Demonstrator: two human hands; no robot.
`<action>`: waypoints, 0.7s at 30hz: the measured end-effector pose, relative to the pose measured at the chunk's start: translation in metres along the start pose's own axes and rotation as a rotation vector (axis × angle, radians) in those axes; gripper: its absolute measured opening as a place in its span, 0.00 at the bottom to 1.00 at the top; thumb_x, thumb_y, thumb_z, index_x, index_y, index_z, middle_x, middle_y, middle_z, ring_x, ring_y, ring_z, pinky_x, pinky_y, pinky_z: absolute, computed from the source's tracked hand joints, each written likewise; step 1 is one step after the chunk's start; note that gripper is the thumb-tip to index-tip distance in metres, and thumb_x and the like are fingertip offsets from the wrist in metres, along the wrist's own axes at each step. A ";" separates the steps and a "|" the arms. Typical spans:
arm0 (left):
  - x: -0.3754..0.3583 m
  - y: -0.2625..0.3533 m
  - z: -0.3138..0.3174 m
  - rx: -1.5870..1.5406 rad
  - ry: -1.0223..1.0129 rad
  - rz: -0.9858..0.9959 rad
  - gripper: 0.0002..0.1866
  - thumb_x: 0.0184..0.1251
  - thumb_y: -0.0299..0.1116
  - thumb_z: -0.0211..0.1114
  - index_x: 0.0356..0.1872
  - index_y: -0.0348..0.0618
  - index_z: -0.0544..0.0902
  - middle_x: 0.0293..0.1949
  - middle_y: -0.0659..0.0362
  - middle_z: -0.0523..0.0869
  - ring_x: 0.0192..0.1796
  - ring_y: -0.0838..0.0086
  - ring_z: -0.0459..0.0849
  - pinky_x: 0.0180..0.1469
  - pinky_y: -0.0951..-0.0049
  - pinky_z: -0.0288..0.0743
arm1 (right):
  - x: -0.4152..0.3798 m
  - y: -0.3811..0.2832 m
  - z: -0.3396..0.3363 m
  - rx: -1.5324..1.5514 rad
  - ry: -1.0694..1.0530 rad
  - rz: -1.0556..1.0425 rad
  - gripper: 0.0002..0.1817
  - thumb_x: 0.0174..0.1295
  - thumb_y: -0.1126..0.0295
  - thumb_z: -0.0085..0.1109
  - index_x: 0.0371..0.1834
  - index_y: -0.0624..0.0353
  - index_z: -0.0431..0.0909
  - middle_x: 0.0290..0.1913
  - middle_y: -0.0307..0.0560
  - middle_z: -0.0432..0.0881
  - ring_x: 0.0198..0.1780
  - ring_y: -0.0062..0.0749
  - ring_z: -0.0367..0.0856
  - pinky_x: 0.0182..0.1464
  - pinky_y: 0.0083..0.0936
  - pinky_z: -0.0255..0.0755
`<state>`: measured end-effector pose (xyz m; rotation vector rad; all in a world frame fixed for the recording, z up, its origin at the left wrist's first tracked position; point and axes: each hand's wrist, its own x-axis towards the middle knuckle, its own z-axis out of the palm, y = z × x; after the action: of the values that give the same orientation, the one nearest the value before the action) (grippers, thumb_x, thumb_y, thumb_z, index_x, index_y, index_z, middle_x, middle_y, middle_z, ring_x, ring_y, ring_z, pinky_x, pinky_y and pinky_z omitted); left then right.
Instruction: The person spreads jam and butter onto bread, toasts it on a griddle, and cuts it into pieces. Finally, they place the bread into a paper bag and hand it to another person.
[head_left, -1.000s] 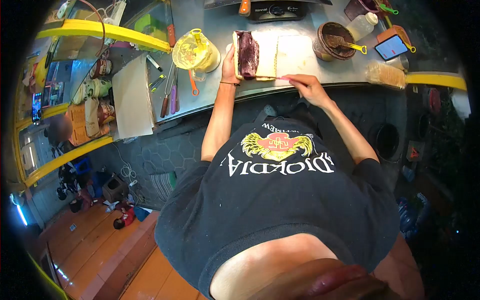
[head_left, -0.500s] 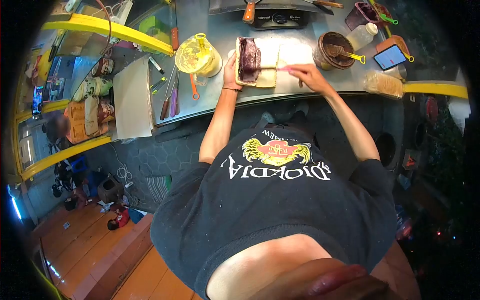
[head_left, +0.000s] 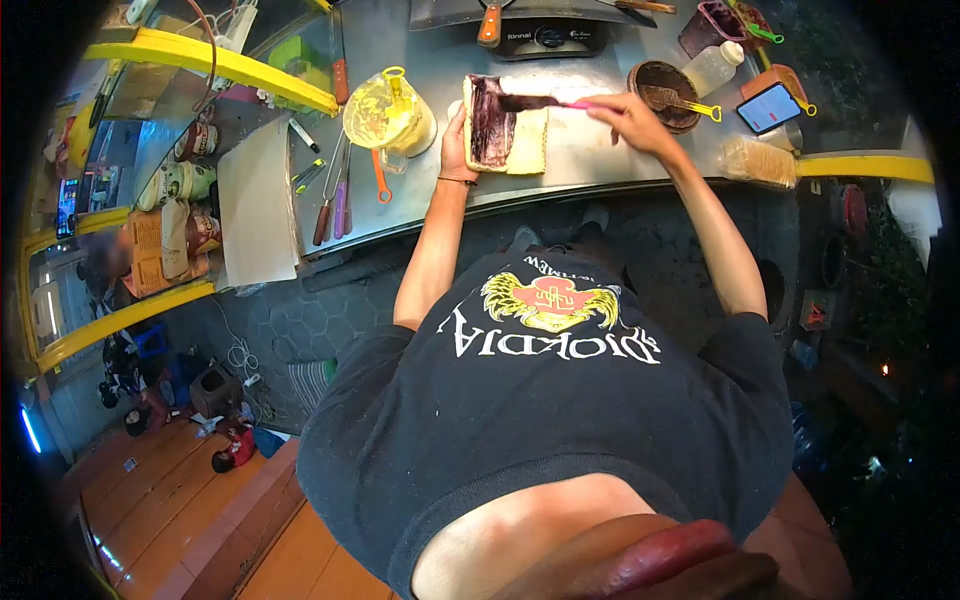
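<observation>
Between the yellow-smeared jug point(head_left: 422, 133) and brown-smeared tub point(head_left: 672, 128), left hand point(head_left: 456, 147) holds bread point(head_left: 528, 150), right hand point(head_left: 632, 121) a spreader point(head_left: 533, 102).

The bread point(head_left: 528, 145) is near the middle of the bench's point(head_left: 420, 190) front edge, with the stove point(head_left: 552, 42) behind it at the back. Left of the bread stands the jug point(head_left: 385, 125); farther left, two knives point(head_left: 341, 205) lie between it and the sheets point(head_left: 258, 200) at the left end. Right of the bread is the tub point(head_left: 637, 107), a spatula point(head_left: 690, 104) in it. The bottle point(head_left: 714, 69) stands behind and right of the tub, the phone point(head_left: 768, 109) farther right, the packet point(head_left: 758, 163) at the front right.
</observation>
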<state>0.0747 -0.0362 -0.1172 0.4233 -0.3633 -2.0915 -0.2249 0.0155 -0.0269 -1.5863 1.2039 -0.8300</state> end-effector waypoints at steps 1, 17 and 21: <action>-0.002 0.000 0.001 0.026 -0.038 0.006 0.23 0.79 0.43 0.43 0.64 0.41 0.72 0.60 0.50 0.80 0.60 0.61 0.80 0.65 0.58 0.73 | 0.005 0.002 -0.009 -0.078 0.015 0.035 0.16 0.69 0.66 0.55 0.55 0.58 0.82 0.31 0.38 0.84 0.25 0.18 0.72 0.26 0.20 0.72; 0.009 0.002 0.002 0.192 0.015 0.024 0.21 0.79 0.39 0.43 0.65 0.42 0.69 0.58 0.55 0.80 0.58 0.66 0.81 0.63 0.62 0.74 | -0.032 -0.018 0.005 -0.404 -0.133 -0.053 0.14 0.67 0.69 0.55 0.52 0.62 0.81 0.46 0.57 0.86 0.45 0.44 0.86 0.49 0.32 0.75; 0.017 0.001 -0.011 0.144 0.067 -0.031 0.21 0.79 0.42 0.41 0.62 0.42 0.73 0.55 0.53 0.82 0.55 0.64 0.83 0.60 0.59 0.77 | -0.050 -0.023 0.017 -0.344 -0.213 -0.157 0.14 0.67 0.72 0.56 0.53 0.61 0.81 0.44 0.57 0.86 0.44 0.45 0.86 0.48 0.32 0.76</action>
<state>0.0718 -0.0518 -0.1291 0.5864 -0.4726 -2.0822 -0.2162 0.0693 -0.0090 -2.0152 1.1200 -0.5517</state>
